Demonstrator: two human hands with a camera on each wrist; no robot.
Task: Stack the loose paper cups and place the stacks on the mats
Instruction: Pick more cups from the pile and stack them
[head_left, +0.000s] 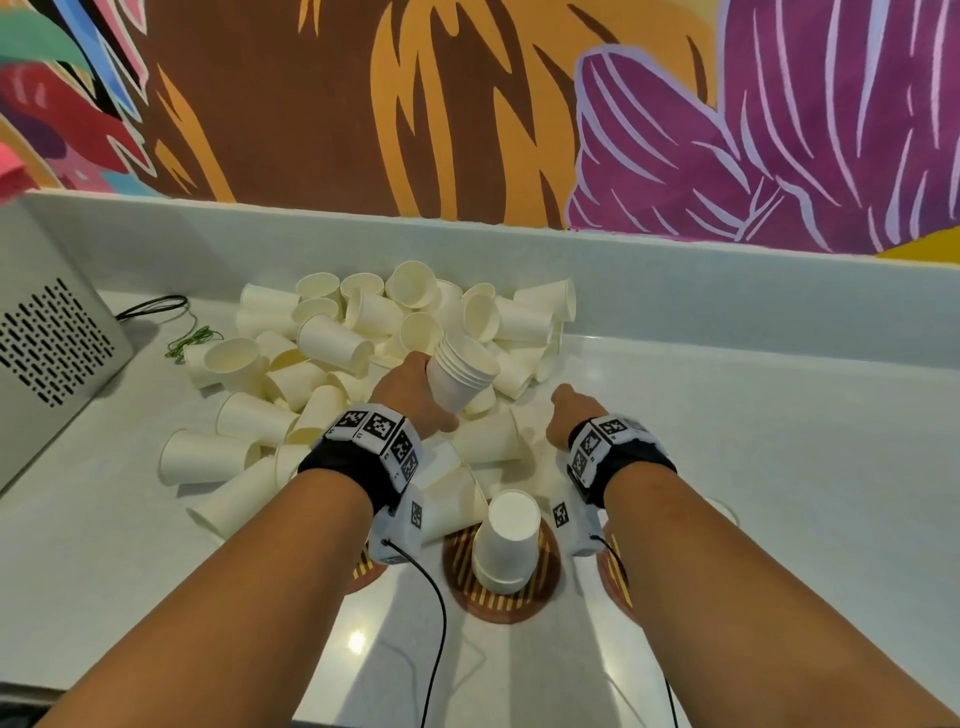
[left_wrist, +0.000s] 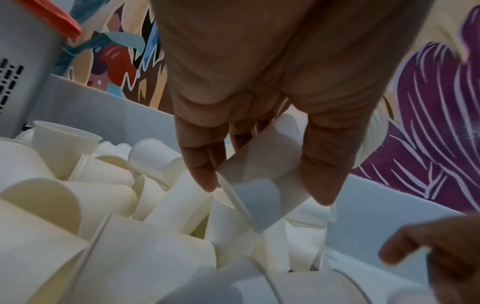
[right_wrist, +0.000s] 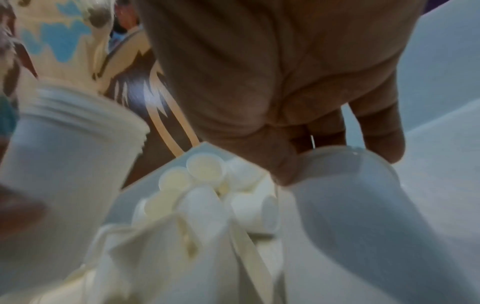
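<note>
Left hand (head_left: 410, 387) round nested cups (head_left: 460, 375), right hand (head_left: 569, 415) on loose cup (right_wrist: 363, 205)

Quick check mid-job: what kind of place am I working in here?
Probably a café or shop counter: a white countertop under a colourful painted mural, a vented grey appliance at the left, and a heap of paper cups.

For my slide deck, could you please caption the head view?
Left hand holds nested cups above the loose pile; right hand reaches in.

Cream-white cups (head_left: 332, 338), yellow-striped brown mat (head_left: 545, 577)
</note>
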